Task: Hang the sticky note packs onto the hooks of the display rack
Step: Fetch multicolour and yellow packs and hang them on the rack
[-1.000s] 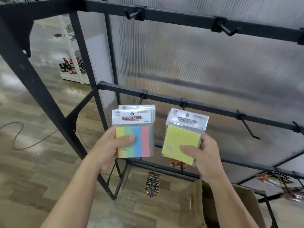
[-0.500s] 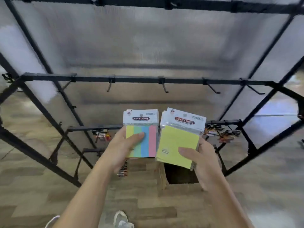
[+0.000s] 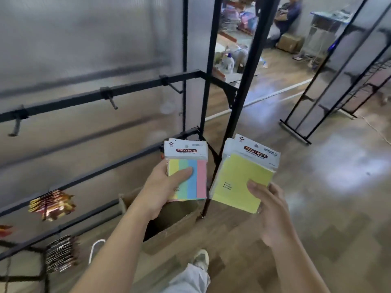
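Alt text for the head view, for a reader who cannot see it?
The left hand holds striped sticky note packs, the right hand yellow packs, near a display rack with bare hooks; a cardboard box sits below.

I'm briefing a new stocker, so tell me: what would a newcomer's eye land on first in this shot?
Two bright packs at centre: the left hand grips a pastel-striped sticky note pack, the right hand a plain yellow sticky note pack, over an open cardboard box. Left of them, the black metal display rack shows bare hooks.
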The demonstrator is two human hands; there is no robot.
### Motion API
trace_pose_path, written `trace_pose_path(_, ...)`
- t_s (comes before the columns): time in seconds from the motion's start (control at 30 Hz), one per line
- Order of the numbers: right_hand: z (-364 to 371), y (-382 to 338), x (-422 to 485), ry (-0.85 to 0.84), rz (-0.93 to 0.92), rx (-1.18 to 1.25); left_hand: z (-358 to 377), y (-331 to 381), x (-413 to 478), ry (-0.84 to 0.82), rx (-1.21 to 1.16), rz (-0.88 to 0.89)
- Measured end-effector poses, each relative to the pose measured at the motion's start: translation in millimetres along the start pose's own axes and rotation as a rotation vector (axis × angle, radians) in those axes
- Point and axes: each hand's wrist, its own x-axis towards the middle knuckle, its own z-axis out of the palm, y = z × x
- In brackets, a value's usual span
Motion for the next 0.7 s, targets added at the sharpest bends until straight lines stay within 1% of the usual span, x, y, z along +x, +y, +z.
trace_pose_path(0.13,-49.9,-27.2,52.5,0.047,0.028,-0.04,74.1,10.2,70.5,-0.143,0.018,-0.014)
trace_pose_path(0.43,-174.4,-94.5,139.0,0.251,0.021,0.04,233.7,43.4,190.4,-0.393,0.027,-0.073)
trace_pose_path(0.57,-238.3,-118.1,175.5,0.318,-0.007,0.053,311.3,44.3,235.7,-0.429,0.039,-0.089)
trace_pose_path(0.7,-311.8,-145.3,223.9,0.348,-0.013,0.012,395.0,41.2,278.7,-0.377,0.025,-0.082)
